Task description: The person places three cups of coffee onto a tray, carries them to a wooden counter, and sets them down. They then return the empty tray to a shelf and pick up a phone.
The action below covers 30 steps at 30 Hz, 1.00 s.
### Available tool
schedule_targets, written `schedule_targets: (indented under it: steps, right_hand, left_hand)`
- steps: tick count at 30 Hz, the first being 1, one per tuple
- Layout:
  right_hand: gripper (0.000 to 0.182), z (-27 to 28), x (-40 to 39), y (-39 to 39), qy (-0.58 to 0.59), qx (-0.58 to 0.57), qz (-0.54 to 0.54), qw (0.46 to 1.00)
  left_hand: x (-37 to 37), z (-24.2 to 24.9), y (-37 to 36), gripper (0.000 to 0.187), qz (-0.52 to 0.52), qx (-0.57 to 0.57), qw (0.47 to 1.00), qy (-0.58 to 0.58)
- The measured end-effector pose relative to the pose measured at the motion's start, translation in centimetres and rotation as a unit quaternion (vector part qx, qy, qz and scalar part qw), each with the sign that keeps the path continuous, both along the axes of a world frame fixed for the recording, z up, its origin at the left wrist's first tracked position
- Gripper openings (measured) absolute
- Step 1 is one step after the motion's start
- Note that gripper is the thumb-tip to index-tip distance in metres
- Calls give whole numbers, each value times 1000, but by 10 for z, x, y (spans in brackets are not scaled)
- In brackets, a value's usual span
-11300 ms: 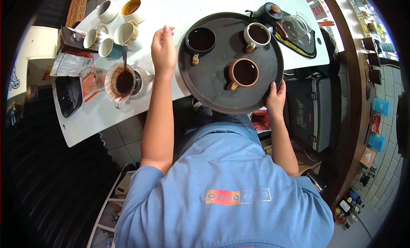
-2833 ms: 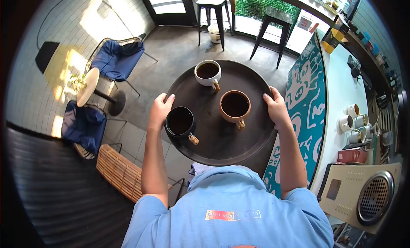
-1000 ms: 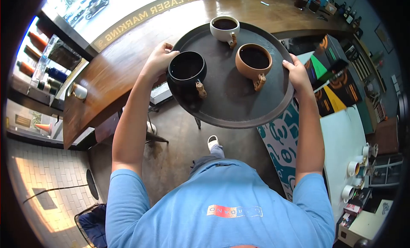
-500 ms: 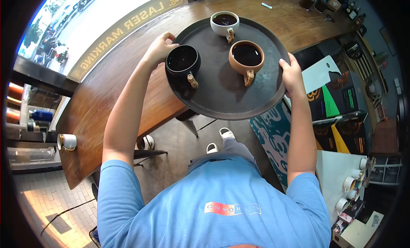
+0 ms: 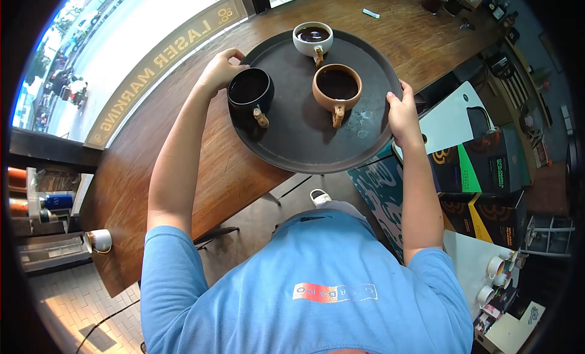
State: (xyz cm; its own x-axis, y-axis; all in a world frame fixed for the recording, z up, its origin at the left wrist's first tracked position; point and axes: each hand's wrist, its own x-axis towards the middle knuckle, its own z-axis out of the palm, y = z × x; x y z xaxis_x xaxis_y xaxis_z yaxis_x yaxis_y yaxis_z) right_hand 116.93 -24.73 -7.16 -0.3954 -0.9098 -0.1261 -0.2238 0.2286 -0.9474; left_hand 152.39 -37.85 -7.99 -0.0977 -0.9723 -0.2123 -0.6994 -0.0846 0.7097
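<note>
A round dark tray (image 5: pixel 304 147) is held between my two hands, over the edge of the wooden table. My left hand (image 5: pixel 223 70) grips its left rim, beside the black cup (image 5: pixel 251 89). On the right rim is my right hand (image 5: pixel 403 116), thumb on top and fingers curled around the edge. A white cup (image 5: pixel 314 40) stands at the tray's far side, and a tan cup (image 5: pixel 337 89) stands near the middle. All three cups are upright with dark liquid inside, their bamboo-like handles pointing toward me.
The wooden table (image 5: pixel 177 141) curves along the window. A white mug (image 5: pixel 99 240) stands near its left end. Dark boxes (image 5: pixel 481 171) with coloured stripes are at the right, above a white counter (image 5: pixel 466 256) with several cups. A stool is below the table.
The view has shifted, with the tray and both hands now slightly left and lower in it. One shoe shows instead of two. The cups keep their places on the tray.
</note>
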Motion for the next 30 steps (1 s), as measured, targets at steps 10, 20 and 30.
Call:
schedule_targets:
  steps: [10,20,30]
  right_hand:
    - [46,9,-3,-6,232,61,35,970]
    - [53,21,-2,-10,378,164,70,909]
    - [54,23,-3,-17,429,170,68,885]
  left_hand:
    - [-3,-1,-21,31,-29,-26,999,-33]
    - [2,0,-31,37,-44,-24,998,-37]
    - [15,-1,-17,31,-49,-12,995,80]
